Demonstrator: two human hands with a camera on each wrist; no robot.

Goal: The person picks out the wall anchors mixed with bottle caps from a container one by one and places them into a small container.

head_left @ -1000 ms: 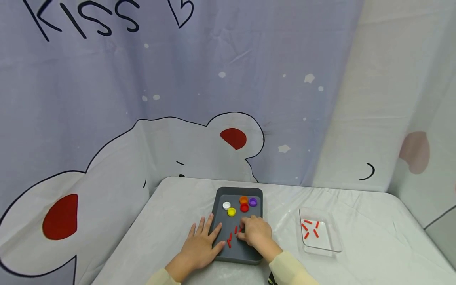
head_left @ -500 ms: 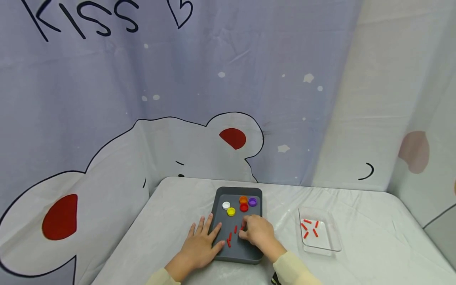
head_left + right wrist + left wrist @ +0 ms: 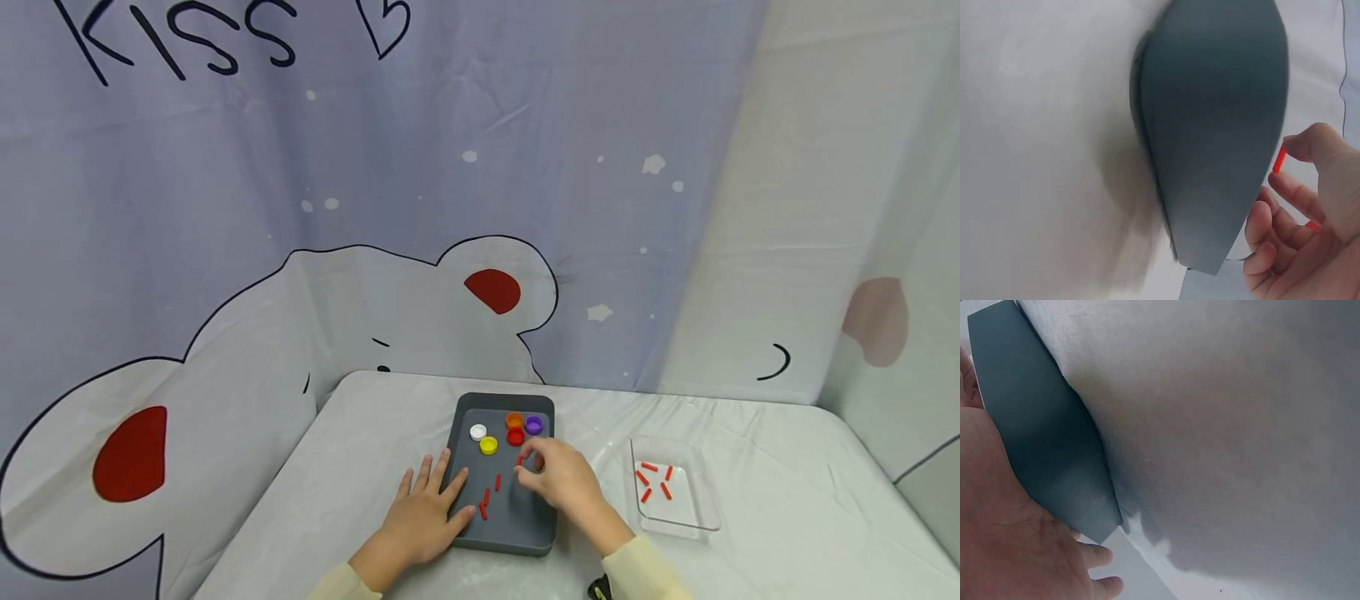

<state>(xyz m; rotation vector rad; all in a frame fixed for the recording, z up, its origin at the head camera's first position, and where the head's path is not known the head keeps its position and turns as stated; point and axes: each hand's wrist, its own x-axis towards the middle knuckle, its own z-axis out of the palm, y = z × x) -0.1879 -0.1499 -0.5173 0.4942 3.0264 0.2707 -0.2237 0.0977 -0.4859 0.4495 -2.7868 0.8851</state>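
Stick, slim and red [image 3: 520,460], is pinched by the right hand [image 3: 561,475] over the grey rectangular tray [image 3: 525,533], pointed roughly toward the round red cap [image 3: 515,437] beyond, while the left hand [image 3: 422,515] is spread farther off.

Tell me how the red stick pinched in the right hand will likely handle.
The red stick is probably stiff: it looks straight while the right hand pinches it at its ends. It is likely light, being small and slim. Laid down and pushed, its slender shape might let it roll, though I cannot tell if it is round.
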